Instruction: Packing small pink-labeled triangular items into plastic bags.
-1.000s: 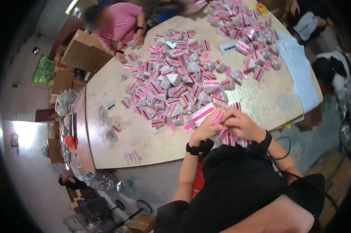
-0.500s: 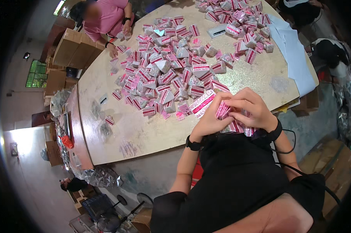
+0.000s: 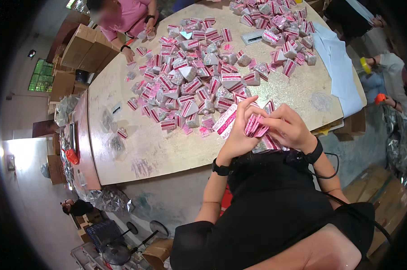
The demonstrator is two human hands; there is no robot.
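Near the table's front edge, my left hand [image 3: 239, 137] grips a small stack of pink cards [image 3: 254, 126] between thumb and fingers, its index finger raised. My right hand [image 3: 290, 129] pinches the same stack from the other side with thumb and fingertips. Beneath my hands lie pink-and-silver striped packets [image 3: 266, 145], partly hidden. Another flat striped packet [image 3: 225, 121] sits just left of my left hand. Beyond them spreads a large heap of triangular striped packets [image 3: 185, 83], with loose pink tags [image 3: 204, 132] at its near edge.
A second packet heap [image 3: 275, 22] lies at the far right, near white sheets [image 3: 334, 58]. Across the table [image 3: 167, 150], a person in pink [image 3: 127, 20] handles packets. At right, another person holds a yellow roll [image 3: 365, 65] and an orange object [image 3: 380, 98]. Cartons [image 3: 89, 49] stand left.
The pink cards have tilted and fanned slightly, and my left index finger has lifted. The person at right has leaned in, bringing the yellow roll and orange object into view.
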